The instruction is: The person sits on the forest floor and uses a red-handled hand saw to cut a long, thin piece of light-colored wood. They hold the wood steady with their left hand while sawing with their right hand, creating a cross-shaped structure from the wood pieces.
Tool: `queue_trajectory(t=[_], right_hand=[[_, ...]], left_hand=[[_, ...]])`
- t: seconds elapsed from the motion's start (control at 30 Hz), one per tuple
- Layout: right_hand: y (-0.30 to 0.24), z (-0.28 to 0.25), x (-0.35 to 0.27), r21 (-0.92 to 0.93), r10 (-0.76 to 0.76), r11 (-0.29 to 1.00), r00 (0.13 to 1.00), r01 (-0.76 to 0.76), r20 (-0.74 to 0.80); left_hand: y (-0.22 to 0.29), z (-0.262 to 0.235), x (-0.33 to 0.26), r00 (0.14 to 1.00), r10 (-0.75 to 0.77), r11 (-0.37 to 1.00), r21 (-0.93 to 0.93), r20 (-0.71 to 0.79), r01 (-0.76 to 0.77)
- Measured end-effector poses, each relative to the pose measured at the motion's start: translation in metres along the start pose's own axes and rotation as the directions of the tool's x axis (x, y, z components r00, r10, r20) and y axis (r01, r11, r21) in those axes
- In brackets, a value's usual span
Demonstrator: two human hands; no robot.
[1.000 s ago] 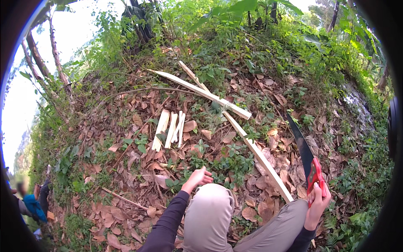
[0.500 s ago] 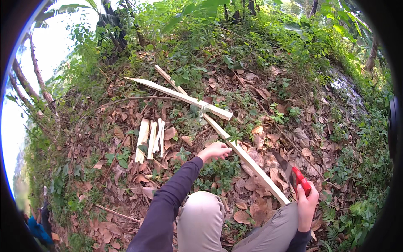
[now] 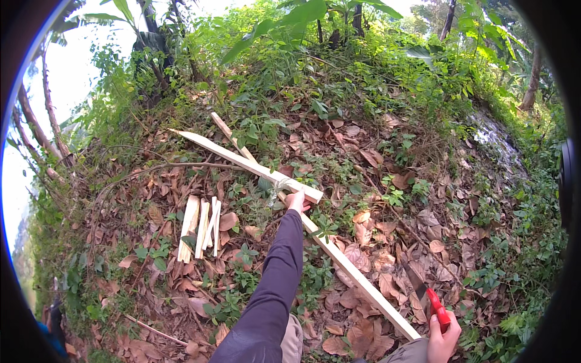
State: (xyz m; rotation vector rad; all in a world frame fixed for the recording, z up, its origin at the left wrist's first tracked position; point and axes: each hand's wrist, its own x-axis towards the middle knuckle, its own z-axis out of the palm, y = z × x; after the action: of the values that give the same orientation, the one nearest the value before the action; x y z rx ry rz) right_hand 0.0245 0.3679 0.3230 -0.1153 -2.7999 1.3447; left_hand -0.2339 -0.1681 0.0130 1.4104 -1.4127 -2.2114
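Two pale wooden stakes lie crossed on the leaf-covered ground. The upper one, a pointed stake (image 3: 236, 158), has its sharp tip at far left and its blunt end near the crossing. Beneath it runs a long wooden strip (image 3: 363, 279), slanting down to my knee at the right. A thin pale tie (image 3: 280, 184) seems to be around the crossing. My left hand (image 3: 295, 201) is closed at the pointed stake's blunt end, thumb against its side, some fingers hidden. In my right hand (image 3: 443, 342) is a hand saw (image 3: 437, 308) by its red handle, its dark blade angled up and left.
Several short split wood pieces (image 3: 189, 228) lie side by side at the left. A thin bent branch (image 3: 163, 164) lies behind them. Dry leaves and low green plants cover the slope, with denser bushes (image 3: 399, 54) at the back. A rock face (image 3: 493, 136) shows at far right.
My left hand has reached forward from beside the long strip to the pointed stake's blunt end and closed there. The saw stays in my right hand. The view has shifted slightly.
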Motion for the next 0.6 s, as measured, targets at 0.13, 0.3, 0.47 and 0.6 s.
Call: queue_trajectory(t=[0.13, 0.3, 0.47, 0.6], right_hand=[[-0.012, -0.01, 0.004, -0.129, 0.123, 0.984, 0.992, -0.123, -0.01], [-0.009, -0.001, 0.007, 0.019, 0.056, 0.998, 0.998, -0.056, 0.027], [0.009, 0.001, 0.011, 0.066, 0.066, 0.995, 0.996, -0.069, 0.052], [0.027, 0.01, 0.008, 0.182, -0.022, 0.983, 1.0, 0.02, 0.009]], left_hand=[[-0.023, 0.048, -0.007, 0.974, 0.203, 0.879, 0.458, -0.104, -0.134], [0.004, 0.0, -0.011, 0.996, 0.063, 0.982, 0.174, 0.057, -0.072], [0.034, -0.035, -0.088, 0.92, 0.183, 0.75, -0.654, 0.348, 0.099], [0.042, -0.096, -0.126, 0.828, 0.249, 0.641, -0.726, 0.503, 0.249]])
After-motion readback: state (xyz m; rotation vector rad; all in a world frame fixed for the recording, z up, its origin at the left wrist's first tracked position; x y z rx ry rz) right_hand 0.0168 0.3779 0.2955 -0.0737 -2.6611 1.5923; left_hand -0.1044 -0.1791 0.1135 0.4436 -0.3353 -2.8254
